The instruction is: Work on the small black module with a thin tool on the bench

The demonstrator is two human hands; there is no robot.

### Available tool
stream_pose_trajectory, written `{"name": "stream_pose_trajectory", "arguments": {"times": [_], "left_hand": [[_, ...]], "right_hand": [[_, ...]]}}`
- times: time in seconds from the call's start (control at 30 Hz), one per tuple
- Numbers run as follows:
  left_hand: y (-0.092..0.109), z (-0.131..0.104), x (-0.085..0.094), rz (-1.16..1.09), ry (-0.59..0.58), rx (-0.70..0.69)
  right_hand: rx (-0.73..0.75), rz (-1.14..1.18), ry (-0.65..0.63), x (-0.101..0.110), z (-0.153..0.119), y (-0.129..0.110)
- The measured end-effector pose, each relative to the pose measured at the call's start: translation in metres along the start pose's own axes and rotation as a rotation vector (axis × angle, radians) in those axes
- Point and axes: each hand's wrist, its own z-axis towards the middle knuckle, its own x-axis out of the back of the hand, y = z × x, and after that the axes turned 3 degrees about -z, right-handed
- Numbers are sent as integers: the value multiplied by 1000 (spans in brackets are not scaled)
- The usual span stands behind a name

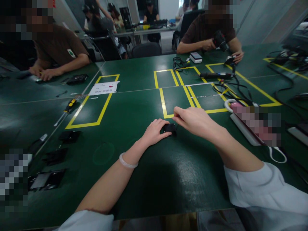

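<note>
black block point(170, 128) | small and box-like, surface detail blurred | left end gripped between thumb and fingers of the left hand point(156, 132) | held at the surface of the green table point(134, 112) | right end placed just beside the curled right hand point(194, 120); contact cannot be made out

Green desk point(134, 106), yellow tape point(163, 102), black part point(170, 128)

The desk is dark green; the tape beyond the left hand point(156, 131) and right hand point(193, 120) is bright yellow. The part at the left hand is black, the bangle point(125, 164) behind it milky white, both sleeves point(260, 186) pale blue-grey. Left of the hands, the screwdriver handle point(71, 104) is yellow and black, the sheet point(102, 88) white with a red mark point(110, 86); to their right, the case point(240, 112) is pink. Past them, two shirts point(64, 38) are brown.
</note>
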Motion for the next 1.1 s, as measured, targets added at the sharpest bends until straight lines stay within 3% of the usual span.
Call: {"name": "stream_pose_trajectory", "arguments": {"times": [0.47,0.73,1.1], "left_hand": [[-1,0,0,-7,0,5],[-1,0,0,1,-2,-3],[-2,0,0,-7,-7,9]], "right_hand": [[97,176,16,-6,-6,17],[17,114,22,-8,-6,15],[106,203,16,-5,-12,15]]}}
